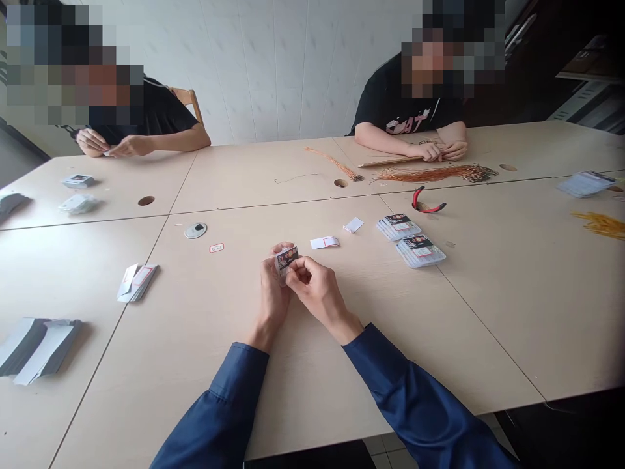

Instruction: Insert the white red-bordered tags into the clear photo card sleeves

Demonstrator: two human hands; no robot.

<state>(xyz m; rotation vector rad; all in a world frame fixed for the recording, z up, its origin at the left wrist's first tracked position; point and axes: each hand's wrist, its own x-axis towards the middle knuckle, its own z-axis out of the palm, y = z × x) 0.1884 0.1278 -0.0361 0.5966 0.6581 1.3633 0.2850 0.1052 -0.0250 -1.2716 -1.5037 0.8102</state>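
Note:
In front of me, over the middle of the table, my left hand (274,286) holds up a small clear plastic packet (286,259) with a dark printed label. My right hand (316,286) pinches its lower right side, and the fingertips hide that part. Just beyond my hands lie a folded white paper slip with a red mark (325,242) and a smaller white slip (353,225). To the right, similar clear packets with dark labels are stacked in two piles, a farther pile (398,226) and a nearer pile (420,251).
Red-handled pliers (428,201) lie beyond the packets, near bundled orange wires (430,174). Grey-white strips (46,348) and folded slips (138,283) lie left. Across the table, one person's hands (117,143) hold something small; another person's hands (444,151) handle wires.

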